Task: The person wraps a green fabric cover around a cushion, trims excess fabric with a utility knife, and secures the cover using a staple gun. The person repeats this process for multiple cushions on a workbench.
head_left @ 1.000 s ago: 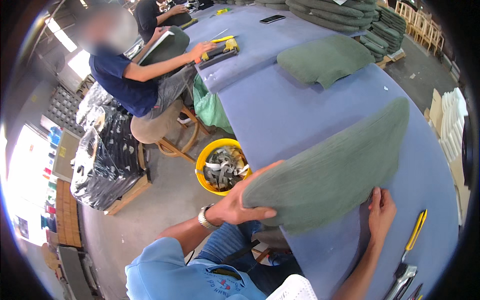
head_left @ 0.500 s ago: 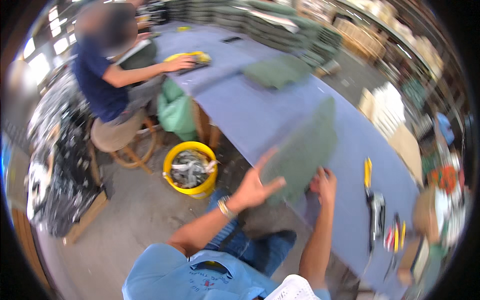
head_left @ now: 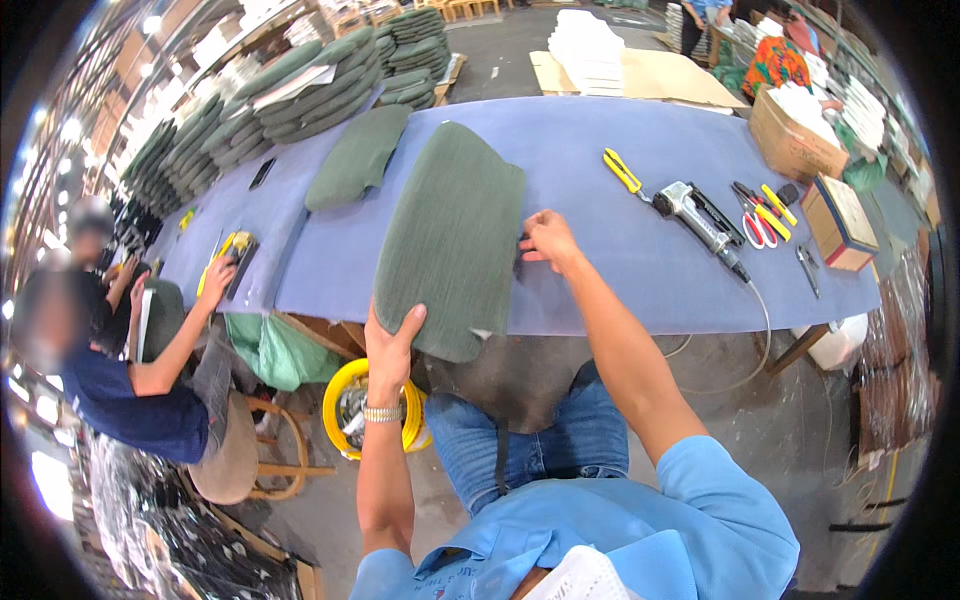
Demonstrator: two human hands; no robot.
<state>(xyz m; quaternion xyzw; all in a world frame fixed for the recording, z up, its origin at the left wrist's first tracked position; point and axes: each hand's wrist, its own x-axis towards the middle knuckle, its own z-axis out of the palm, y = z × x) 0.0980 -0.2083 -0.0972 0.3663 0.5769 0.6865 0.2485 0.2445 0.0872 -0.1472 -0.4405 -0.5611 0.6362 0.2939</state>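
A dark green fabric-covered seat pad point(head_left: 450, 240) stands tilted over the near edge of the blue-topped table point(head_left: 600, 290). My left hand point(head_left: 392, 345) grips its lower left edge, thumb on the fabric and the other fingers behind. A small pale bit shows at the pad's bottom edge. Just right of the pad, my right hand point(head_left: 550, 240) is closed, its fingertips pinched together near the pad's side. What they hold, if anything, is too small to make out. Another green pad point(head_left: 358, 158) lies flat on the table, behind and left of the held one.
To the right lie a yellow-handled tool point(head_left: 622, 172), an air staple gun point(head_left: 697, 218) with hose, red-handled scissors point(head_left: 758, 230) and a small box point(head_left: 840, 222). Stacked green pads point(head_left: 320, 85) stand at far left. A co-worker point(head_left: 135, 370) sits left, near a yellow bucket point(head_left: 345, 390).
The view has swung right and steadied. The pad remains in my left hand and now appears more upright. My right hand stays by its right side.
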